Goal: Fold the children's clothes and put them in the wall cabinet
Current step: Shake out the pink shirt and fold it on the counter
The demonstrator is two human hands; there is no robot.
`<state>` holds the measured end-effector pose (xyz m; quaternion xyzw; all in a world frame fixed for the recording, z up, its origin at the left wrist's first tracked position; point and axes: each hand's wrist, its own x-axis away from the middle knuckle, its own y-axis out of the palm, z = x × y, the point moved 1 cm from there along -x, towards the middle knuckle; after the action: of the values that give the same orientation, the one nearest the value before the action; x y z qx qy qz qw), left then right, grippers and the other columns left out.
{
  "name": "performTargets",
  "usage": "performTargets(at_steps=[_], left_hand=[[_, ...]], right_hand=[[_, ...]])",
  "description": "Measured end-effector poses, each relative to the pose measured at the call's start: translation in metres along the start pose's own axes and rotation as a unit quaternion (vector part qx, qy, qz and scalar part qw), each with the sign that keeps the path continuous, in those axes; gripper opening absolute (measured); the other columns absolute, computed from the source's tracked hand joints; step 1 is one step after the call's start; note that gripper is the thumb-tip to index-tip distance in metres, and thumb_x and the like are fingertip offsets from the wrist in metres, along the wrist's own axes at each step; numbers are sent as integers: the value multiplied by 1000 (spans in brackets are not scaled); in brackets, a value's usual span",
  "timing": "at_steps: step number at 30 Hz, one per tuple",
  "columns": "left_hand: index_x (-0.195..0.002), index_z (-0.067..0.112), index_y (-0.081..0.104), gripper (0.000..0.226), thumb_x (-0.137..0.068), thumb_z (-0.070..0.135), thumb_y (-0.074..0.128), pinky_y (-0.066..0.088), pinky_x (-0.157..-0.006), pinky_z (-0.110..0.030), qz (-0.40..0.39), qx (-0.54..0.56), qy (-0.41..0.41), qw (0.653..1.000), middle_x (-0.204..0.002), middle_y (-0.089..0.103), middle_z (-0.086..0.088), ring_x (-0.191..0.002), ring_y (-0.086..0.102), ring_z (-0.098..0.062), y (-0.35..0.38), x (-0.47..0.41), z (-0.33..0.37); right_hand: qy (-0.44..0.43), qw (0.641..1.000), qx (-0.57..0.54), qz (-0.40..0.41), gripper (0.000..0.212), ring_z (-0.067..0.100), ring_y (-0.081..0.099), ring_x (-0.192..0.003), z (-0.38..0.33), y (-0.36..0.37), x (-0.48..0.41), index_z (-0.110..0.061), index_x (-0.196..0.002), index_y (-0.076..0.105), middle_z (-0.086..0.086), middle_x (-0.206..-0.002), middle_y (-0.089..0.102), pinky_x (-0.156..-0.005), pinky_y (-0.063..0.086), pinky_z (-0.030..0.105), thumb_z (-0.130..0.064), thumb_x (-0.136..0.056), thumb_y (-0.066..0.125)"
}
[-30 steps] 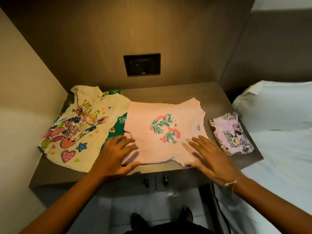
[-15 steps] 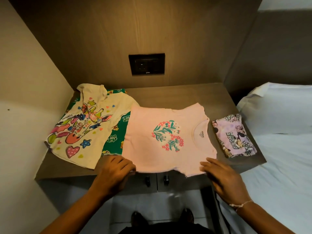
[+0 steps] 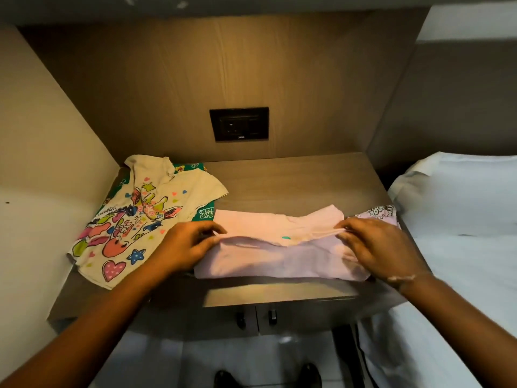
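Shirts number two: one cream shirt (image 3: 126, 219), one pink shirt (image 3: 279, 260) pinched by left hand (image 3: 183, 249) and right hand (image 3: 382, 249).

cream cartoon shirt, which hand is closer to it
Left. The left hand pinches the pink shirt at its left edge, right next to the cream cartoon shirt. The right hand pinches the opposite edge, with the pink shirt between it and the cream one.

Pink shirt (image 3: 279, 261) and cream shirt (image 3: 134, 219) are made of soft matt cloth, the shelf (image 3: 293, 183) is finished in smooth matt wood-grain laminate, and the socket plate (image 3: 239, 124) is moulded in black plastic, pretty much.
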<state>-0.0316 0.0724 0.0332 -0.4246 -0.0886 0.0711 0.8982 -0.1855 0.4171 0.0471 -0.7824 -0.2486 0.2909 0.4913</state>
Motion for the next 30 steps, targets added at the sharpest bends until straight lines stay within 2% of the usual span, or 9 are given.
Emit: performTargets(at_steps=[2,7,10,13,16,22,25,28,30], left_hand=[[-114,24,69,23,-91,24,65,53,-91,-35,0,-41,-42,998,-115,69,1,-104,62,-15,2,-33,-2],[-115,24,68,26,-90,31,65,48,-81,-30,12,-145,-58,988,-115,70,-1,-101,62,-20,17,-88,-11],[-125,26,61,38,-89,38,65,46,-89,-36,26,-258,-7,966,-127,62,-1,-112,53,-23,27,-102,-16],[-133,31,54,43,-92,43,58,38,-91,-39,-8,-371,56,927,-136,55,0,-119,44,-25,32,-109,-19],[-133,32,53,41,-93,40,57,33,-91,-40,-45,-389,70,918,-134,56,0,-118,43,-24,34,-115,-17],[-114,30,63,26,-91,40,55,28,-85,-39,-56,-390,83,916,-121,61,2,-109,42,-20,29,-124,-16],[-113,31,67,26,-90,39,58,24,-79,-34,-21,-377,106,920,-116,64,6,-106,42,-17,26,-119,-17],[-107,31,72,23,-84,36,69,23,-75,-31,33,-348,135,927,-102,71,11,-96,45,-14,17,-102,-16],[-98,32,74,22,-77,35,78,26,-71,-31,59,-337,176,923,-93,72,12,-89,48,-15,12,-82,-16]], right_hand=[[35,998,21,-51,20,24,63,-96,11,15,-32,-24,-109,66,2,-105,71,-80,55,42,-32,-94,55],[74,987,84,-118,19,23,55,-103,36,49,-84,-29,-110,63,3,-110,67,-86,49,38,-32,-93,55],[71,982,105,-143,41,23,48,-118,47,60,-93,-28,-128,52,1,-129,58,-98,41,40,-35,-88,60],[50,973,108,-195,53,23,44,-125,50,67,-98,-32,-138,44,-2,-138,52,-103,39,42,-37,-88,62],[30,966,130,-222,50,23,42,-126,52,72,-104,-34,-135,47,-4,-139,51,-104,37,43,-36,-87,63],[61,955,142,-251,37,28,47,-118,53,79,-107,-30,-125,50,4,-128,58,-99,40,44,-38,-90,58],[33,964,142,-224,32,24,47,-115,46,73,-103,-29,-123,54,1,-125,59,-97,38,41,-34,-91,56],[-5,986,121,-116,17,16,49,-98,38,58,-84,-35,-98,56,-6,-105,65,-81,37,32,-29,-83,62],[-30,987,131,-83,18,15,48,-91,33,52,-63,-35,-91,54,-8,-97,63,-74,32,29,-26,-79,63]])
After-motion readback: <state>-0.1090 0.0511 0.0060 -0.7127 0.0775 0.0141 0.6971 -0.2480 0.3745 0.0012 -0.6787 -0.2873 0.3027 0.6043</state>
